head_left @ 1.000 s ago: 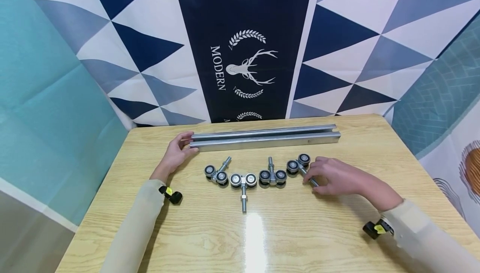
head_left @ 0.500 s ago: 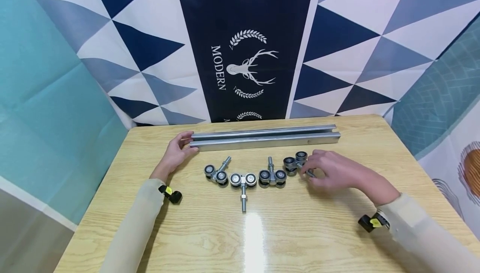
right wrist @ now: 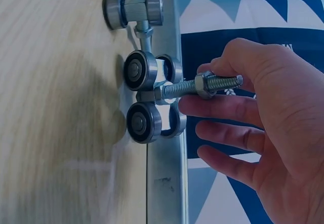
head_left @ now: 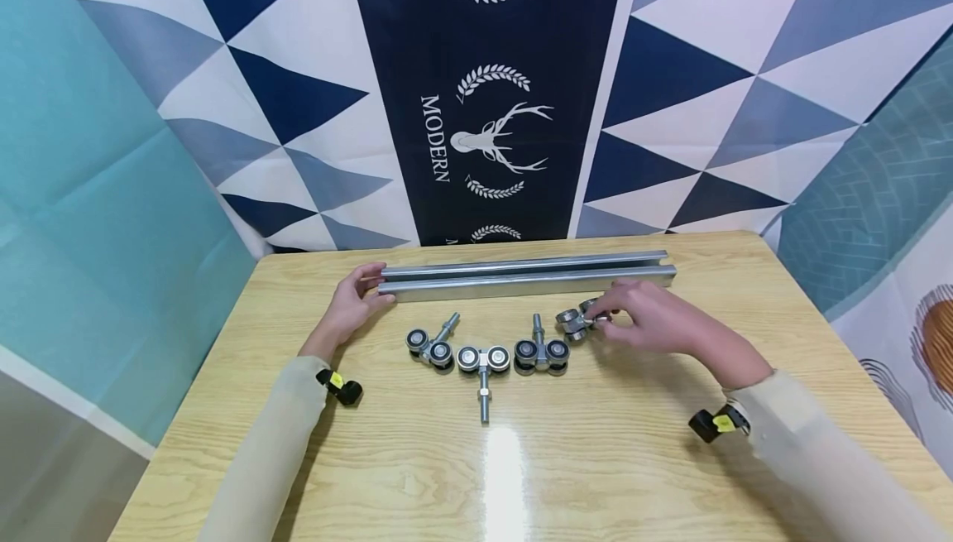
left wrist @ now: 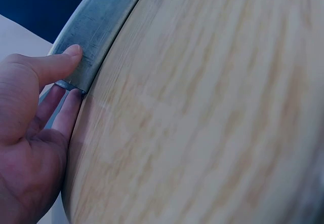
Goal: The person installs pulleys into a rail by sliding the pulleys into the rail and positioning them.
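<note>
Rightmost roller trolley (right wrist: 160, 93) now nearer metal rail (head_left: 521, 285), hands (head_left: 350, 304) (head_left: 651, 318) on both.

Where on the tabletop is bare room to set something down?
Bare: the tabletop between the sleeves, nearer than the three trolleys; also right of the metal channel, up to the tabletop's edge. Crowded: the channel's near side, where the right hand pinches a fourth trolley.

wood-grain table (head_left: 372, 476), deer-and-triangle backdrop (head_left: 487, 132), teal sheet (head_left: 97, 153)

White glare (head_left: 505, 484) streaks the bright tabletop (head_left: 387, 467); 2 wrist views look dimmer.
</note>
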`<move>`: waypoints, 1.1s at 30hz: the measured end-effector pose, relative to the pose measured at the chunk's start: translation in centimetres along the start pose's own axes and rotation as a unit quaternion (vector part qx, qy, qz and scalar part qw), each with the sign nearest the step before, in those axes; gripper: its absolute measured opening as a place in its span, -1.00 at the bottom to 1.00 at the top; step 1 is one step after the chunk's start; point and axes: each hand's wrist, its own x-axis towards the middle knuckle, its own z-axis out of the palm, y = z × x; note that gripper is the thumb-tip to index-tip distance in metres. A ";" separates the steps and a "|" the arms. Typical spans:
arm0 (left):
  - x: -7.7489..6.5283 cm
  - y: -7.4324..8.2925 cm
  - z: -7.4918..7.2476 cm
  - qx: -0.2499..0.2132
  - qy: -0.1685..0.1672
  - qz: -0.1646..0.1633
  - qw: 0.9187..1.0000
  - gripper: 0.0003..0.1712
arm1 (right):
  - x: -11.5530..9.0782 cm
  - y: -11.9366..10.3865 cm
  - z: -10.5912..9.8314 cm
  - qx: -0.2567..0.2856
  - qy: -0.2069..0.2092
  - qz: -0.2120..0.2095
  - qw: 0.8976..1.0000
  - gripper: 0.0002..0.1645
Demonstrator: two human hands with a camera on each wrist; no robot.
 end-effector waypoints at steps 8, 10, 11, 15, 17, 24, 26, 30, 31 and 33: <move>0.0 -0.2 -0.1 -0.003 0.000 0.000 1.000 -0.21 | 1.5 0.3 0.3 0.001 0.019 0.025 1.000 -0.80; 0.0 -0.2 0.0 -0.001 0.001 0.004 1.000 -0.21 | 1.8 0.4 0.4 0.005 0.021 0.032 0.999 -0.80; 0.0 -0.2 0.0 -0.002 0.001 0.006 1.000 -0.22 | 2.0 0.4 0.4 0.007 0.020 0.035 0.999 -0.80; -0.1 -0.1 0.1 0.000 0.004 0.011 1.000 -0.22 | 2.4 0.6 0.7 0.014 0.010 0.046 0.999 -0.80; -0.1 -0.2 0.1 -0.001 0.004 0.010 1.000 -0.22 | 2.6 0.7 0.8 0.014 0.005 0.051 0.999 -0.79; 0.0 -0.3 0.0 -0.004 0.008 0.006 1.000 -0.22 | 2.7 0.6 0.7 0.010 0.003 0.057 0.998 -0.78; 0.0 -0.3 0.1 -0.004 0.007 0.005 1.000 -0.22 | 2.7 0.5 0.5 0.008 0.015 0.054 0.998 -0.78; 0.1 -0.4 0.1 -0.005 0.007 0.004 1.000 -0.22 | 2.9 0.3 0.0 0.009 0.050 0.057 0.997 -0.71; 0.1 -0.3 0.2 -0.004 0.008 0.003 1.000 -0.22 | 2.9 0.2 0.0 0.011 0.054 0.061 0.997 -0.68; 0.1 -0.3 0.1 -0.004 0.009 0.003 1.000 -0.22 | 3.0 0.1 0.0 0.020 0.058 0.073 0.995 -0.61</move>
